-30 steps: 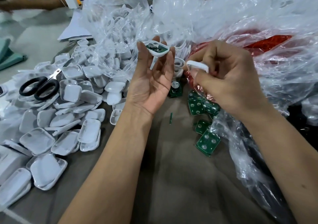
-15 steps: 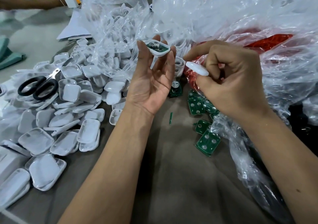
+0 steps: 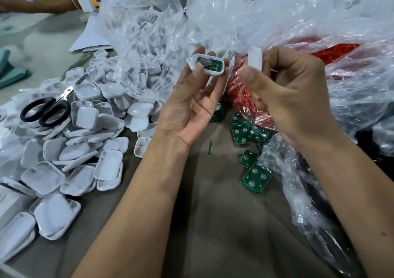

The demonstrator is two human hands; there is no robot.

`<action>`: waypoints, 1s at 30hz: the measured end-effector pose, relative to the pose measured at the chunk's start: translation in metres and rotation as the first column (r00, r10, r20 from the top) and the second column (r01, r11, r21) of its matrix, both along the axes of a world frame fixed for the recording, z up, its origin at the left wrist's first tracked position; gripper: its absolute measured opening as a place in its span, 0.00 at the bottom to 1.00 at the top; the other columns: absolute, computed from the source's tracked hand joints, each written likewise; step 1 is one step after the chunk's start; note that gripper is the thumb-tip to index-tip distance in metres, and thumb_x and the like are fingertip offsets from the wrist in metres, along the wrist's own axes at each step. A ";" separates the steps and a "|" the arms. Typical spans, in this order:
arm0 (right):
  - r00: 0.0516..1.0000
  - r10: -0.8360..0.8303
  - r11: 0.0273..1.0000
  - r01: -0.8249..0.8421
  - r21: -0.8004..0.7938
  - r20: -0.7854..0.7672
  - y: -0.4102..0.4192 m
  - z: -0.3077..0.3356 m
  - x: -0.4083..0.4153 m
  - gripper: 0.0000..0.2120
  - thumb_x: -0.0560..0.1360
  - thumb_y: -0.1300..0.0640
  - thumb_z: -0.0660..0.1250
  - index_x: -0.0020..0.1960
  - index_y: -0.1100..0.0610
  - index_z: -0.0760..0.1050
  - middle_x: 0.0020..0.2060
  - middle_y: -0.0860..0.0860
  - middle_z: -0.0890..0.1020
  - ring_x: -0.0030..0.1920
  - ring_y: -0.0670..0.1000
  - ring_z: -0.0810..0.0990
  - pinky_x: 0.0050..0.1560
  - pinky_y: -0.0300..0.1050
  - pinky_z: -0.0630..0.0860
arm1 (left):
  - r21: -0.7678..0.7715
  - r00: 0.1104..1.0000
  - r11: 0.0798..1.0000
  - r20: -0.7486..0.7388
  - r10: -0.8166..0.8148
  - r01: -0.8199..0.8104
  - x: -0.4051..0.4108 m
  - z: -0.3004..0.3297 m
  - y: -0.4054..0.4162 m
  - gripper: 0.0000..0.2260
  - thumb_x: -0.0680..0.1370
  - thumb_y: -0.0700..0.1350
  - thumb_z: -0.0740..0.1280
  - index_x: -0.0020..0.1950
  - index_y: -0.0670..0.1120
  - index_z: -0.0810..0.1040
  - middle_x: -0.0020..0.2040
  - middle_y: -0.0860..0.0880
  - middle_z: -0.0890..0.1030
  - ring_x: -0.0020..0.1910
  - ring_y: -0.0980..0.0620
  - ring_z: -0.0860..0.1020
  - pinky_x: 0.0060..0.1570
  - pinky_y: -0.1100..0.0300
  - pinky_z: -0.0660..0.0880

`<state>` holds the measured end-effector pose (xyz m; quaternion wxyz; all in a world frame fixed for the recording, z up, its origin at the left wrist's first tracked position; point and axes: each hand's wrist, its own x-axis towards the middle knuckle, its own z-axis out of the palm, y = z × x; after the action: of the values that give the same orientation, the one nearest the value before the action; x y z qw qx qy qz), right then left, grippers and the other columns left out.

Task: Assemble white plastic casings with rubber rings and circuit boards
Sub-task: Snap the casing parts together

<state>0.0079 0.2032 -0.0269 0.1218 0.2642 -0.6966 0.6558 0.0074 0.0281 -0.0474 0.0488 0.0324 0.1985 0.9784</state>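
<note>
Left hand [image 3: 189, 109] fingertips pinch the board-filled casing [image 3: 207, 64]; right hand [image 3: 292, 98] grips a lid [image 3: 255, 59].

This looks like a small assembly workshop, set up for piecework by hand. A heap of identical white casing halves [image 3: 70, 149] covers the left side of the brown work surface [image 3: 213, 224], green circuit boards [image 3: 257, 178] lie loose near its middle, and clear plastic bags [image 3: 298, 21] of bulk parts crowd its far edge. Black-handled scissors [image 3: 45, 111] rest on the heap.
</note>
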 end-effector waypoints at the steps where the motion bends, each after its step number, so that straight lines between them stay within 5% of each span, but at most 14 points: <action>1: 0.998 0.042 0.997 -0.038 -0.073 0.057 0.001 0.002 0.000 0.19 0.76 0.50 0.75 0.38 0.61 0.72 0.34 0.70 0.73 0.27 0.65 0.65 0.24 0.49 0.64 | -0.004 1.000 1.000 -0.010 -0.015 0.015 0.001 0.000 0.001 0.23 0.67 0.32 0.75 0.61 0.38 0.80 0.60 0.34 0.80 0.56 0.38 0.83 0.57 0.49 0.81; 3: 0.981 0.103 0.977 -0.068 -0.204 0.165 0.001 0.007 0.001 0.17 0.75 0.46 0.73 0.41 0.56 0.71 0.37 0.69 0.76 0.28 0.61 0.65 0.25 0.42 0.64 | -0.042 0.999 0.999 -0.035 -0.035 0.033 0.001 0.001 0.002 0.29 0.61 0.29 0.79 0.61 0.38 0.79 0.61 0.35 0.80 0.59 0.38 0.81 0.57 0.49 0.81; 6: 0.950 0.168 0.943 -0.076 -0.325 0.264 0.003 0.013 0.002 0.16 0.74 0.44 0.70 0.51 0.55 0.72 0.36 0.47 0.80 0.29 0.47 0.71 0.24 0.35 0.64 | -0.081 0.996 0.995 -0.068 -0.055 0.049 0.002 0.001 0.004 0.30 0.57 0.27 0.81 0.59 0.38 0.81 0.60 0.35 0.81 0.60 0.37 0.80 0.57 0.48 0.82; 8: 0.933 0.188 0.928 -0.066 -0.367 0.306 0.005 0.015 0.001 0.19 0.73 0.44 0.69 0.60 0.53 0.74 0.37 0.43 0.80 0.30 0.44 0.72 0.25 0.33 0.65 | -0.086 0.994 0.994 -0.079 -0.077 0.070 0.003 0.001 0.006 0.29 0.57 0.27 0.81 0.56 0.37 0.83 0.60 0.34 0.81 0.60 0.36 0.79 0.56 0.48 0.83; 18: 0.796 0.298 0.845 0.037 -0.534 0.526 0.012 0.014 -0.003 0.15 0.82 0.53 0.66 0.64 0.61 0.79 0.43 0.52 0.86 0.40 0.45 0.83 0.32 0.31 0.77 | -0.054 0.976 0.988 -0.161 -0.149 0.142 0.007 0.003 0.009 0.26 0.59 0.23 0.78 0.56 0.35 0.83 0.56 0.33 0.82 0.56 0.33 0.83 0.56 0.46 0.82; 26: 0.886 0.063 0.944 0.097 -0.316 0.460 0.009 0.010 -0.005 0.09 0.83 0.59 0.67 0.60 0.59 0.82 0.41 0.50 0.84 0.30 0.44 0.74 0.23 0.33 0.66 | -0.103 0.989 0.991 -0.109 -0.101 0.090 0.004 0.001 0.010 0.27 0.58 0.27 0.81 0.56 0.38 0.83 0.56 0.37 0.84 0.57 0.38 0.82 0.60 0.49 0.80; 30: 0.839 0.139 0.924 0.082 -0.374 0.527 0.012 0.011 -0.008 0.15 0.85 0.63 0.60 0.68 0.58 0.79 0.45 0.56 0.86 0.31 0.45 0.72 0.25 0.34 0.64 | -0.076 0.996 0.995 -0.058 -0.062 0.057 0.002 -0.001 0.009 0.24 0.61 0.29 0.79 0.56 0.38 0.83 0.57 0.37 0.84 0.58 0.39 0.82 0.59 0.49 0.81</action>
<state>0.0001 0.2149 -0.0164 -0.0419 0.0490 -0.5571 0.8279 0.0091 0.0366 -0.0482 0.0731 0.0659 0.2351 0.9670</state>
